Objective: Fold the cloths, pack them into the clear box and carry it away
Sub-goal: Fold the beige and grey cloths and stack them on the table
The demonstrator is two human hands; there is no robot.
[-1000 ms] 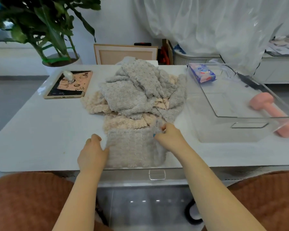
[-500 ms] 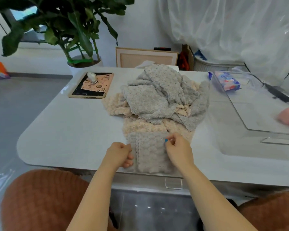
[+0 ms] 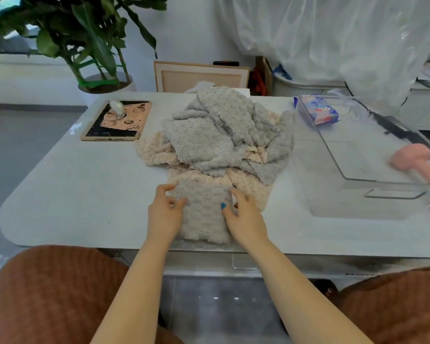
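A small folded grey cloth (image 3: 204,214) lies at the front edge of the white table (image 3: 72,194). My left hand (image 3: 164,214) rests at its left side, fingers loosely spread and thumb touching the fabric. On the cloth's right side is my right hand (image 3: 246,217), thumb on top and fingers relaxed. Behind it sits a loose pile of grey cloths (image 3: 216,135) over beige cloths (image 3: 157,152). The clear box (image 3: 358,202) stands to the right, holding a pink dumbbell (image 3: 417,165) and a tissue packet (image 3: 318,112).
A tablet in a pink case (image 3: 117,120) lies at the back left of the table, with a potted plant (image 3: 90,45) behind it. A framed board (image 3: 201,75) leans at the far edge. Orange seat cushions (image 3: 47,294) flank my arms.
My hands folded the grey cloth narrower, then loosened their pinch and now lie relaxed along its sides. The camera view shifted left and back.
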